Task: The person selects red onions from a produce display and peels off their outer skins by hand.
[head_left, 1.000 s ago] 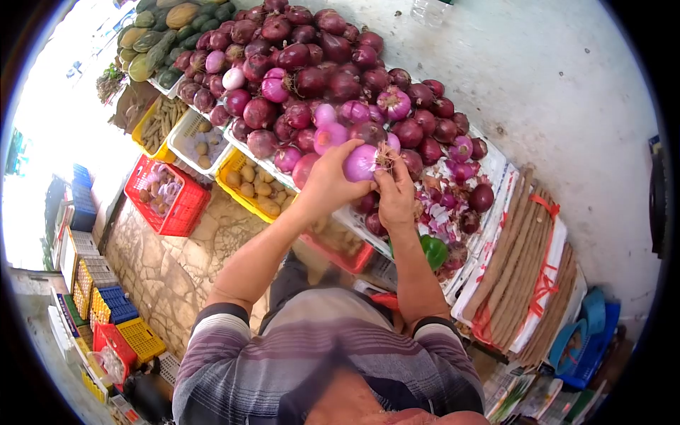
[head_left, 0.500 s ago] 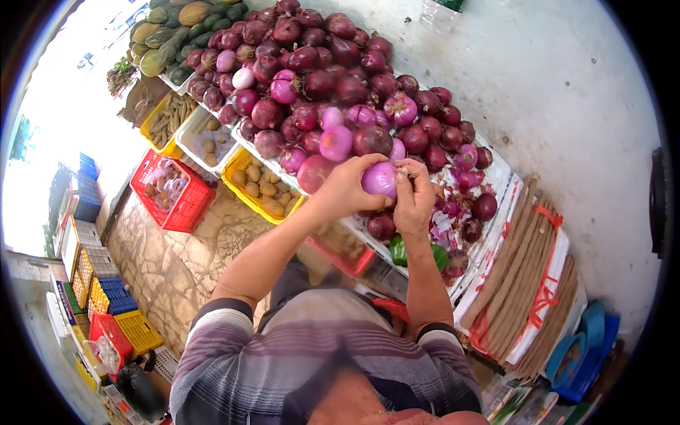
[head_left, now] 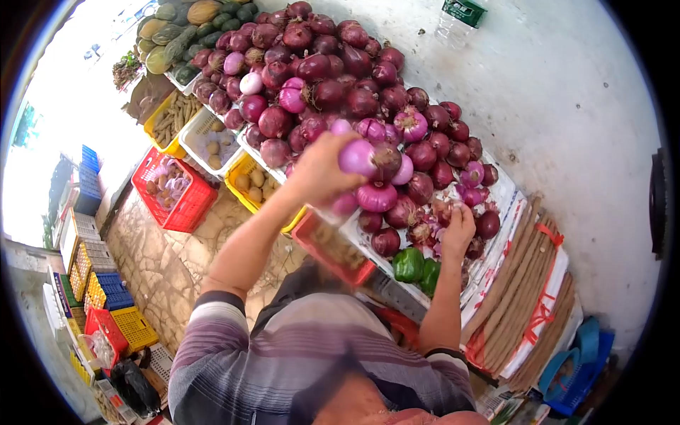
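Observation:
My left hand [head_left: 322, 170] is wrapped round a peeled purple onion [head_left: 357, 157] above the near edge of the red onion pile [head_left: 333, 95]. Just below that onion lies another shiny one [head_left: 377, 197]. Over the loose skins [head_left: 425, 230] at the right end of the pile is my right hand [head_left: 457, 230], its fingers pinched together beside brownish peel; what they hold, if anything, is too small to tell. Two green peppers [head_left: 409, 265] lie near my right forearm.
Bundled long brown roots [head_left: 517, 283] lie at the right. Yellow crates [head_left: 248, 185] and a red crate [head_left: 173, 191] stand at the left. Green and yellow squashes [head_left: 163, 42] are at the far left. A pale wall [head_left: 552, 106] rises behind the onions.
My hands have moved apart. My left hand carried the peeled onion left and up over the pile; my right hand left it and went down and right to the loose skins.

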`<state>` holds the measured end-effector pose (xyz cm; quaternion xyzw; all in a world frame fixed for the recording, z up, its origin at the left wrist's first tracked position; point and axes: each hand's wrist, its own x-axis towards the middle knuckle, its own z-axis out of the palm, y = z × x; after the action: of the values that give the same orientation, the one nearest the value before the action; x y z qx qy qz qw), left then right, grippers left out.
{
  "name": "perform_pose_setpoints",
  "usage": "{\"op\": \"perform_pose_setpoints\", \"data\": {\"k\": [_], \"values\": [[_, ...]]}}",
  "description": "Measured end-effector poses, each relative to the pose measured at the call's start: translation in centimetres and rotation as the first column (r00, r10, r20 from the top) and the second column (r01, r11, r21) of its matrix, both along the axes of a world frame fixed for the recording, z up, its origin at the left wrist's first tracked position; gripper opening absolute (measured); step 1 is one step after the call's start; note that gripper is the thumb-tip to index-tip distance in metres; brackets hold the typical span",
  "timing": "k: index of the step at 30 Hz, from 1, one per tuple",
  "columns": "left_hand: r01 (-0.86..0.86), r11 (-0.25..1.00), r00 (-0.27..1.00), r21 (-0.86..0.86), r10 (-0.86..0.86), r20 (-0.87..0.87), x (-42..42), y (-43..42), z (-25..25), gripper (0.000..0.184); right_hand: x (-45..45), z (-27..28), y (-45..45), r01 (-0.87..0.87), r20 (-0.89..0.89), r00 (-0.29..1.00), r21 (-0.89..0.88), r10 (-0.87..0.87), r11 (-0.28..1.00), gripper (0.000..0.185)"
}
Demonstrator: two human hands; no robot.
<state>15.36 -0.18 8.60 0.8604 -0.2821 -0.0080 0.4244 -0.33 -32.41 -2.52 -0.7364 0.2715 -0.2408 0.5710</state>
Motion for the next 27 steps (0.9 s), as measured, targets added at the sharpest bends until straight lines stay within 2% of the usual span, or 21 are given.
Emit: {"op": "perform_pose_setpoints", "data": {"k": [1,2,4,7,8,10,11,13,14,15,16,17,19,21,22,25,26,27], "values": [[-0.045,0.997,0.997,0.061,0.041,0.064,1.8,0.6,-0.1,0.074,-1.0,-0.6,-1.2,-0.007,-0.213,0.977,-0.163,-0.029,0.987,0.028],[-0.098,0.988,0.988,0.116,0.082,0.13,3.6,1.1,-0.3,0.074,-1.8,-1.2,-1.5,-0.057,-0.298,0.954,-0.323,-0.044,0.945,0.031],[-0.162,0.968,0.976,0.192,0.128,0.175,7.2,1.8,-1.3,0.075,-3.1,-2.3,-2.2,-0.203,-0.445,0.889,-0.597,-0.109,0.776,0.037],[-0.179,0.927,0.965,0.33,0.101,0.24,11.1,1.9,-2.3,0.07,-3.0,-3.9,-3.9,-0.311,-0.481,0.871,-0.701,-0.103,0.642,0.043],[-0.175,0.908,0.964,0.381,0.079,0.256,12.0,1.8,-2.6,0.069,-2.3,-4.4,-4.5,-0.234,-0.381,0.923,-0.677,-0.06,0.697,0.04],[-0.188,0.908,0.957,0.373,0.083,0.279,13.2,0.8,-3.0,0.069,1.9,-0.4,-1.5,-0.095,-0.16,0.987,-0.587,0.0,0.804,0.036],[-0.19,0.901,0.956,0.389,0.08,0.282,13.8,0.3,-3.0,0.069,4.3,2.3,0.7,-0.071,-0.197,0.98,-0.17,0.037,0.983,0.031],[-0.163,0.884,0.962,0.438,0.043,0.271,14.8,-0.4,-3.4,0.065,9.6,4.2,2.9,-0.161,-0.022,0.984,-0.534,0.177,0.83,0.027],[-0.143,0.874,0.969,0.464,0.027,0.247,15.2,-0.7,-3.4,0.065,12.5,4.7,3.5,-0.193,0.007,0.965,-0.654,0.261,0.731,0.026],[-0.12,0.864,0.975,0.488,0.011,0.221,15.6,-1.0,-3.4,0.064,14.7,7.5,6.2,-0.279,-0.066,0.951,-0.599,0.301,0.751,0.026],[-0.097,0.854,0.981,0.511,-0.006,0.196,16.1,-1.2,-3.5,0.064,17.6,7.9,7.2,-0.311,-0.007,0.914,-0.653,0.406,0.69,0.028],[-0.107,0.869,0.981,0.483,0.014,0.193,16.7,-1.2,-4.2,0.062,20.5,7.1,7.5,-0.373,-0.076,0.902,-0.631,0.424,0.68,0.034],[-0.131,0.908,0.981,0.398,0.06,0.185,16.8,-0.9,-5.3,0.062,25.6,6.3,8.4,-0.385,-0.175,0.882,-0.803,0.438,0.455,0.048],[-0.182,0.942,0.97,0.282,0.125,0.209,16.6,-0.4,-5.7,0.063,29.4,5.0,8.7,-0.473,-0.306,0.833,-0.825,0.461,0.308,0.061],[-0.216,0.954,0.959,0.209,0.167,0.228,16.2,-0.1,-5.9,0.064,30.8,5.0,9.1,-0.517,-0.374,0.803,-0.824,0.464,0.23,0.067],[-0.269,0.963,0.923,0.027,0.25,0.292,14.2,1.2,-6.8,0.062,34.1,5.4,9.4,-0.766,-0.661,0.597,-0.638,0.454,0.079,0.083],[-0.275,0.961,0.91,-0.024,0.269,0.316,13.3,1.8,-6.9,0.061,34.6,5.4,9.6,-0.766,-0.689,0.587,-0.642,0.425,0.018,0.085],[-0.257,0.96,0.922,-0.115,0.279,0.269,12.2,2.6,-6.8,0.056,35.0,5.4,9.7,-0.765,-0.714,0.578,-0.643,0.396,-0.043,0.086]]}}
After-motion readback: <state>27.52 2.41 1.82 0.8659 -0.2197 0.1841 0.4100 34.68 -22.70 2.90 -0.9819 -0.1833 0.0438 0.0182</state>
